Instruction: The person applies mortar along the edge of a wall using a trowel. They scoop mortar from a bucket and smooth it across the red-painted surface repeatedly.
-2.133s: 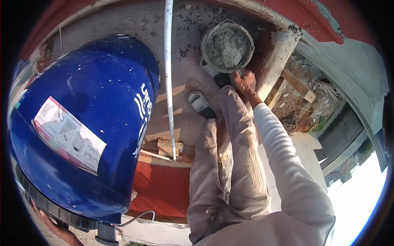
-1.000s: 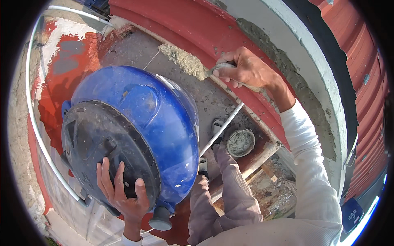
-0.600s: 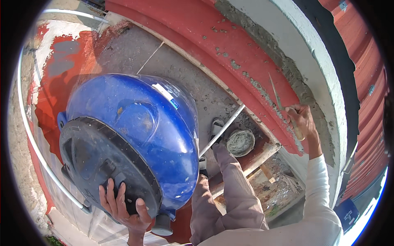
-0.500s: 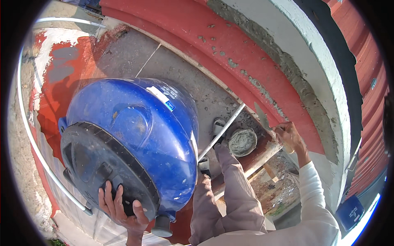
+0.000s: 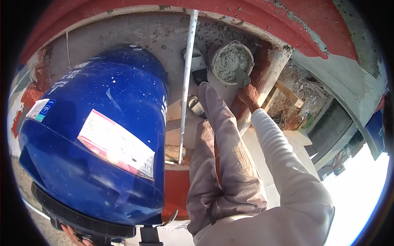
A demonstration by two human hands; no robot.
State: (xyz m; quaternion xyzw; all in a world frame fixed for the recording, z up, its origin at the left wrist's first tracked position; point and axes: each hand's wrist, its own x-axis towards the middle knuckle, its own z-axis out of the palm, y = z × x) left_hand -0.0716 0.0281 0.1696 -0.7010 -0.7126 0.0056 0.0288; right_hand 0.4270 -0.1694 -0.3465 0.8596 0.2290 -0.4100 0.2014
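Observation:
My right hand (image 5: 248, 96) is closed round a trowel, its handle hidden in the fist. The grey trowel blade (image 5: 242, 78) dips over the near rim of a bucket (image 5: 215, 73) and touches the wet grey mortar (image 5: 232, 61) in it. On my left stands a big blue water tank (image 5: 135, 119) with paper labels on its side. At its lower end is a black lid (image 5: 82, 223). My left hand (image 5: 73, 236) rests on that lid with fingers stretched out; only the fingers show, the palm is out of sight.
A white pipe (image 5: 188, 78) rises between the tank and my legs. My sandalled feet (image 5: 198, 65) stand by the bucket. A red wall (image 5: 123, 5) curves along the far side. To the right, a pale beam (image 5: 266, 80) edges a gap with wood scraps (image 5: 289, 93) and rubble.
My right hand with the trowel has come down from the red wall to the mortar bucket. The view has swung toward the bucket, and my left hand is now mostly out of sight.

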